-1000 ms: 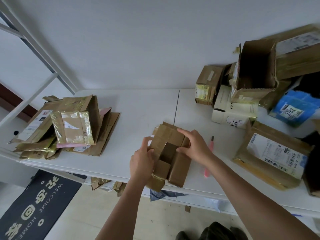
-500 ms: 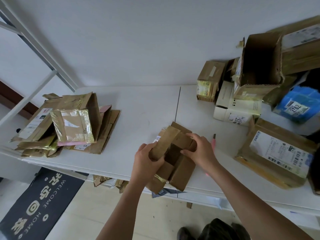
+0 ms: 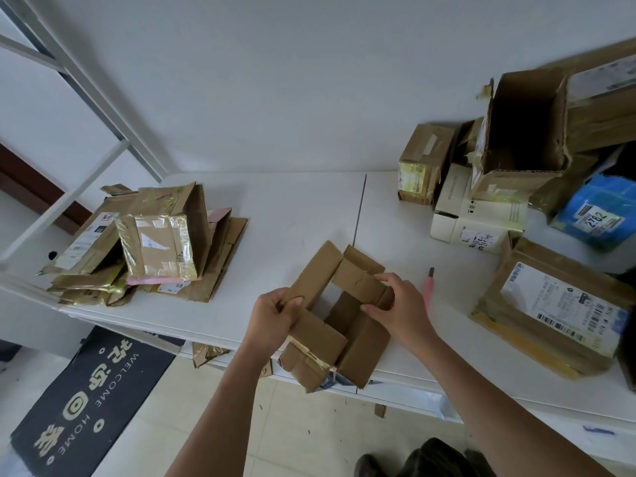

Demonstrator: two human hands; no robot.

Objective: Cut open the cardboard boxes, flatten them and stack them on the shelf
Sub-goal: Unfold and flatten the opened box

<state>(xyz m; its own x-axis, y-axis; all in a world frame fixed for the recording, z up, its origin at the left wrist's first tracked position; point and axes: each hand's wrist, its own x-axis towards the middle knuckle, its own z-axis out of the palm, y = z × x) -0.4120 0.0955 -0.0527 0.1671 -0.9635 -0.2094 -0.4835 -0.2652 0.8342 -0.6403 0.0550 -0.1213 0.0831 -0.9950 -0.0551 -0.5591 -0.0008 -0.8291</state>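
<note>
Holding a small brown cardboard box (image 3: 339,325), cut open, at the near edge of the white table (image 3: 292,215), both hands clamped on it. Left hand (image 3: 272,320) pinches a long side flap; right hand (image 3: 401,313) grips the opposite wall, thumb inside, fingers over the top flap. Box is half collapsed, flaps splayed, bottom corner overhanging the table edge, yellowish tape hanging off it.

Handling call: light, thin corrugated board, stiff along panels, weak at creases. Should fold flat if pushed diagonally across opposite corners. Grip the panel edges near creases, not the taped scraps, which look slick and likely to tear.

Pink-handled utility knife (image 3: 428,287) lies on the table just right of the box, untouched.

Left of the box, well apart: stack of flattened brown cartons (image 3: 155,249), tape-wrapped piece on top. Probably where this one goes.

Right of the box: large labelled flat parcel (image 3: 554,311). Farther back: white printed carton (image 3: 475,218), small taped brown box (image 3: 423,163), tall open brown box (image 3: 526,132), blue plastic mailer (image 3: 599,215). Several boxes apparently left to do.
</note>
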